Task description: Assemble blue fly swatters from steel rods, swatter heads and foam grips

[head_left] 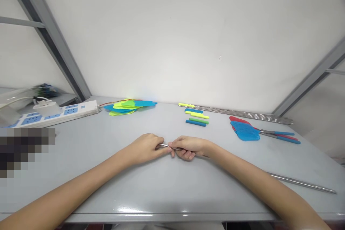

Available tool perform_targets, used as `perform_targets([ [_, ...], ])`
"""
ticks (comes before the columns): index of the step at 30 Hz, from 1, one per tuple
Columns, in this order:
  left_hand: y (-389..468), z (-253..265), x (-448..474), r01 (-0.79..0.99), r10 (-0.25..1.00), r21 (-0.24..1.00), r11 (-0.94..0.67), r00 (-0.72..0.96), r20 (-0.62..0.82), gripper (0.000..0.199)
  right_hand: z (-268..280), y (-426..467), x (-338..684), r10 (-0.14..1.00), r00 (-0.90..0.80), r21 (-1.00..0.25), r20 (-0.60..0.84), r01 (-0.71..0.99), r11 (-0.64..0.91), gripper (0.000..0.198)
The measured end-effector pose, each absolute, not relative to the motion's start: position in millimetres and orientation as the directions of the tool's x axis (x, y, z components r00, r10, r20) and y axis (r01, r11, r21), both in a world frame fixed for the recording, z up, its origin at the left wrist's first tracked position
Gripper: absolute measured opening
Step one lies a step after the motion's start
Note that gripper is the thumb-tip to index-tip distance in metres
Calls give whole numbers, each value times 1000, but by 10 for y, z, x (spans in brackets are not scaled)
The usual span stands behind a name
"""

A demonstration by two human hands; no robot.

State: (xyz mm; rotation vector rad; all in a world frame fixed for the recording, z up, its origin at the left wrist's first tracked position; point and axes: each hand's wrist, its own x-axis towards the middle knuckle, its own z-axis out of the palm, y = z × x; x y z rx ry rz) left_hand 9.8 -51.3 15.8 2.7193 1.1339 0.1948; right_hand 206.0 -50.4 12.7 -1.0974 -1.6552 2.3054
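L. hand [145,148] and R. hand [187,147] grip metal rod [164,145] above surface [161,187] (prob. adjusting its end); next calls for steady hold.

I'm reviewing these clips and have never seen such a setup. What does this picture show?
There's no machine: these are a person's bare hands, seen by a head-worn camera looking forward and down. The left hand and right hand together hold a thin metal rod over a grey table. Beyond them lie coloured tubes and a bundle of rods. Flat mesh swatter heads and a power strip are toward the left; blue and red swatters lie right.
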Motion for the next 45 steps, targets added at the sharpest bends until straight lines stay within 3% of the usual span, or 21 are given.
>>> perform_targets([
  [25,-433,197,66,718,752,307,-625,659,-12,46,167,-522,2029,471,-709,-837,-525,331,-435,35],
  [35,-384,371,-24,604,636,542,-584,756,-158,41,173,-514,2046,450,-727,-839,-518,330,-432,34],
  [45,-430,240,20,572,646,500,-650,763,-33,38,173,-531,2046,482,-723,-859,-494,322,-397,34],
])
